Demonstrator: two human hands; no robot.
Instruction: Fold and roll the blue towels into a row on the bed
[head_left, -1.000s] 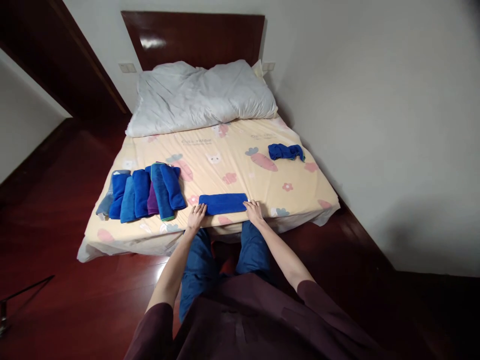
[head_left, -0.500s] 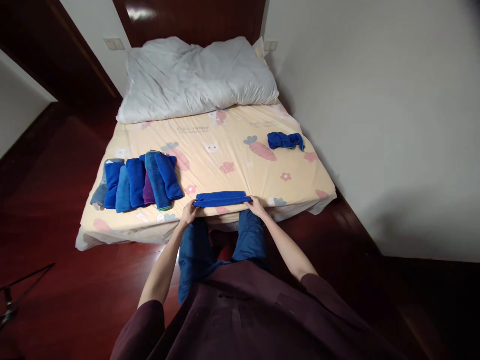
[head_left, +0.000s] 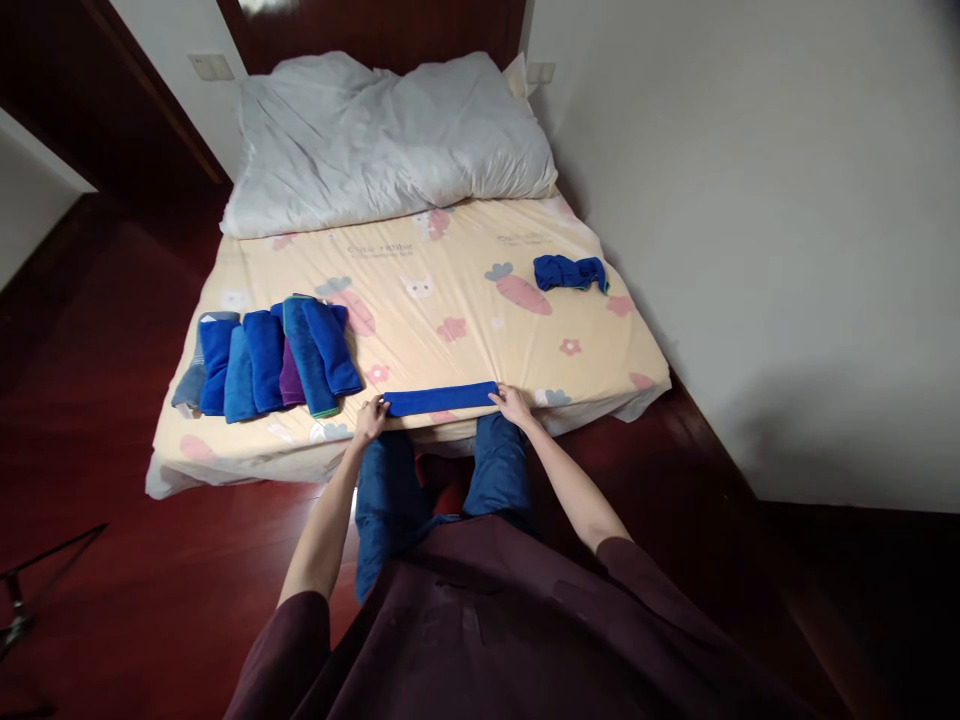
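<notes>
A blue towel point(head_left: 440, 399), folded into a long narrow strip, lies along the front edge of the bed. My left hand point(head_left: 372, 417) grips its left end, fingers closed at the corner. At the opposite end my right hand point(head_left: 511, 404) pinches the towel's right corner. To the left of it a row of rolled or folded towels point(head_left: 262, 358) in blue, purple and grey lies side by side, some overlapping. Farther back on the right, a crumpled dark blue towel point(head_left: 570, 273) rests on the sheet.
The bed point(head_left: 420, 345) has a cream sheet with carrots and flowers. A bulky pale quilt point(head_left: 390, 140) lies across its far end, before a dark wooden headboard point(head_left: 390, 30). A white wall point(head_left: 735, 220) runs along the right. A thin black stand point(head_left: 19, 605) is at lower left.
The towel between my hands has gone from a strip with a visible lengthwise fold to a flatter, smoother strip. Both hands stay at its ends. The view has shifted slightly.
</notes>
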